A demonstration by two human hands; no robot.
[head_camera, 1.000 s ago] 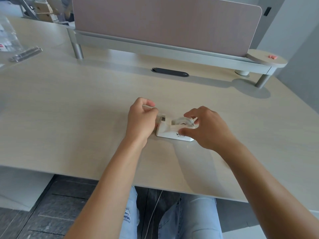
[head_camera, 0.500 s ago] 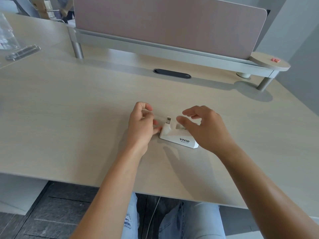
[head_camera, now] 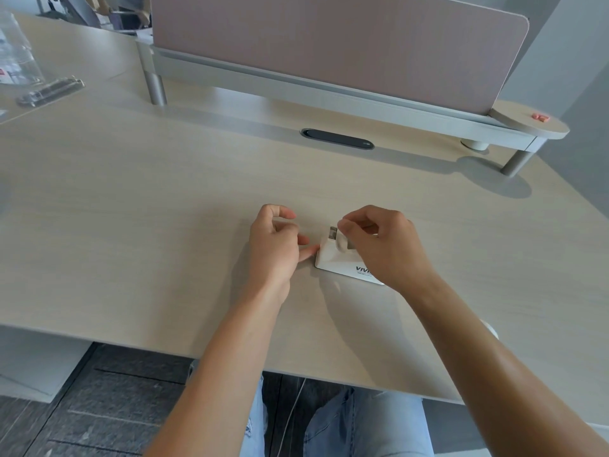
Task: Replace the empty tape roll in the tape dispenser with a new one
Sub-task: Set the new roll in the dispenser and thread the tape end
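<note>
From the head view, a white dispenser (head_camera: 336, 258) sits on the desk (head_camera: 164, 199) between the hands. The left hand (head_camera: 275, 245) curls loosely just beside its cutter end, one fingertip touching, gripping nothing visible. The right hand (head_camera: 382, 245) covers its rear, fingers pinched over the top; what they pinch cannot be told.

Bare forearms, light blue jeans (head_camera: 362, 427) (ripped at one knee).

The tape dispenser (head_camera: 336, 258) is a small white plastic unit with dark lettering on its side. It sits flat and upright, just right of the left hand (head_camera: 273, 245) and partly beneath the right hand (head_camera: 385, 245). Its grey cutter end (head_camera: 333, 232) points up beside the right fingertips. The tape roll is hidden.
</note>
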